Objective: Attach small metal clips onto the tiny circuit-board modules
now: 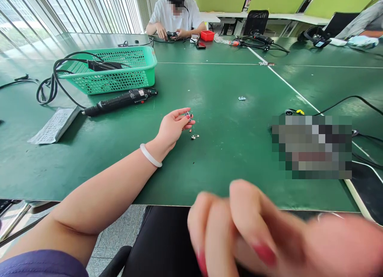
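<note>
My left hand (176,125) is stretched out over the green table, palm partly up. Thumb and fingers pinch a small black-and-silver part (188,114), too small to name. Just below the fingertips, a small metal piece with a dark end (194,137) lies on the tabletop. Very near the camera, blurred, is my right hand (248,225), raised before the table's near edge. Its fingers are loosely curled, the thumb stands away from them, and nothing shows in its grasp.
A black electric screwdriver (119,102) lies beside a green mesh basket (116,79) with a cable. Left of it rests a folded paper-like packet (55,125). A small silvery piece (242,98) sits farther out. One object at right is pixelated. Across the table sits a person (176,17) near a red box (207,35).
</note>
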The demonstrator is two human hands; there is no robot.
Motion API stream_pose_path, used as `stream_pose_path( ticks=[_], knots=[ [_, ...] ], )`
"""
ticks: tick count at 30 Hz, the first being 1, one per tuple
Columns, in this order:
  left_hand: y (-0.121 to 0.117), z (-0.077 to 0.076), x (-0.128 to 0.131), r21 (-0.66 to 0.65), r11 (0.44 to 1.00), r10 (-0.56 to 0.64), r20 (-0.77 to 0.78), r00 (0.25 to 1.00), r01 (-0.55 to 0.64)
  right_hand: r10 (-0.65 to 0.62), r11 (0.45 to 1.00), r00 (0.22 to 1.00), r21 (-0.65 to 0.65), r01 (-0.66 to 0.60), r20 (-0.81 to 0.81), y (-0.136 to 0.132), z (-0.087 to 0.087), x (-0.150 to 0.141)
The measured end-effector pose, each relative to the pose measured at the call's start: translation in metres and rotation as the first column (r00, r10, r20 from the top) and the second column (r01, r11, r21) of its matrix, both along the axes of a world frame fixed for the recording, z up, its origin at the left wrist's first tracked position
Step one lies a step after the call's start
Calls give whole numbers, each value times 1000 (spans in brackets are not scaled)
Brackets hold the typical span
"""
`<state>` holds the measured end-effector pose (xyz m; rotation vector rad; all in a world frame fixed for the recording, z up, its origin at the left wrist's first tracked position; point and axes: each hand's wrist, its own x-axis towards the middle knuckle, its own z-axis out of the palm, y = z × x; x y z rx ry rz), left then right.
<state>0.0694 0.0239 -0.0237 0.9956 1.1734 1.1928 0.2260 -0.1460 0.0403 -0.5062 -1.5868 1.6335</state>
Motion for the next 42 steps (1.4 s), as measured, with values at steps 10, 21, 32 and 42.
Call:
stream_pose_path(
  ticks=[10, 21, 32, 42],
  knots=[
    [-1, 1, -2, -36, 999, -28, 16, 999, 29, -594, 801, 412, 553, 229, 691, 159, -56, 7],
    [1, -3, -2, -82, 996, 21, 71, 997, -15, -655, 668, 447, 744, -37, 610, 164, -88, -3],
    [2, -6, 1, -121, 992, -23, 72, 997, 32, -639, 646, 436, 750, -142, 634, 167, -92, -3],
    [-1, -6, -1, -115, 988, -94, 48, 994, 99, -648, 747, 482, 616, 250, 590, 161, -76, 8]
  ],
)
